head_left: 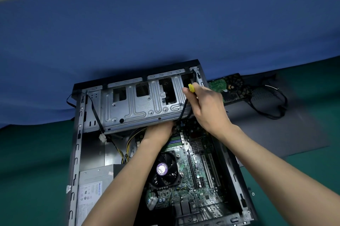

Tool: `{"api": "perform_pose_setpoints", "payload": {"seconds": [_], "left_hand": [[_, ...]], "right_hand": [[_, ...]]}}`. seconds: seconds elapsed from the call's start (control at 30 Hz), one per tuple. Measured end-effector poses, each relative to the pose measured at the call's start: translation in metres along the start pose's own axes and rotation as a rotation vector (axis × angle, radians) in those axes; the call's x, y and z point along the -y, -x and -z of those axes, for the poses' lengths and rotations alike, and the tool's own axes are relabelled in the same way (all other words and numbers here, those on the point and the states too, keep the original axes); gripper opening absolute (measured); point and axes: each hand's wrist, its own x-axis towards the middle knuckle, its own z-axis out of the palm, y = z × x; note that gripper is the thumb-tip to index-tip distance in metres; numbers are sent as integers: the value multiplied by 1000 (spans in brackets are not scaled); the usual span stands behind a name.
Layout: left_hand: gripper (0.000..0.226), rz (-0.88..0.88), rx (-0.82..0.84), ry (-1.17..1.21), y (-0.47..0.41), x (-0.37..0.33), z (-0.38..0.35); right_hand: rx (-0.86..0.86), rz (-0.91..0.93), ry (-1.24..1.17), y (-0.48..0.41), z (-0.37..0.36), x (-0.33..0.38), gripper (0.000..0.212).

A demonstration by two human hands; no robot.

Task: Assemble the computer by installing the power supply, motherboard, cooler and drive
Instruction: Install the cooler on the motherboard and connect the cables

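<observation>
The open case (76,152) lies on a green mat (33,161), with the power supply (92,187), motherboard (202,179) and cooler (164,169) inside it. The right hand (207,110) pinches a yellow connector (191,88) on a black cable (184,110) over the drive cage (139,108). The left hand (158,132) reaches under the cage's edge with its fingers hidden, so its grip cannot be told. The drive (219,85) lies outside the case, just beside its right wall.
</observation>
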Motion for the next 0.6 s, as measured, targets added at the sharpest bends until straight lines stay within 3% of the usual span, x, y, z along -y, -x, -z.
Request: {"api": "perform_pose_setpoints", "payload": {"seconds": [0.37, 0.6], "left_hand": [[47, 56, -17, 107, -17, 7, -7], [42, 63, -128, 181, -16, 4, -12]], "right_hand": [[44, -141, -229, 9, 2, -1, 38], [57, -254, -329, 10, 8, 8, 36]]}}
